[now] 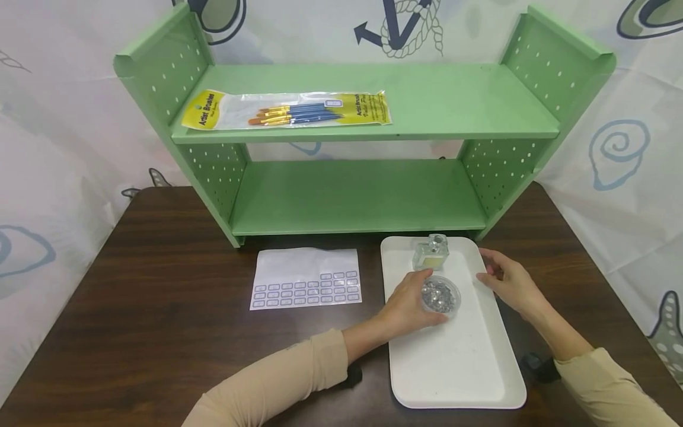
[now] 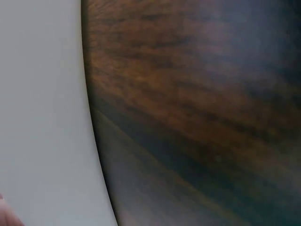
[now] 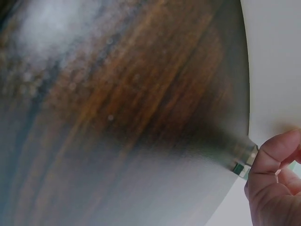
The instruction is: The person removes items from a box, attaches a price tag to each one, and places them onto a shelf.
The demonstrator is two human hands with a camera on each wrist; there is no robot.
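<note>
The left hand grasps a clear round tub of silvery bits within the far half of the white tray; the right hand touches the tray's right rim (whether it grips, I cannot tell); a glass bottle sits at the tray's far end; a label sheet lies left of the tray.

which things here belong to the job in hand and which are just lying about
Likely part of the job:
tub of silvery bits, in the left hand
tray, right hand at its rim
glass bottle, on the tray

Probably just lying about, as neither hand touches them:
sheet of labels
pack of brushes
</note>
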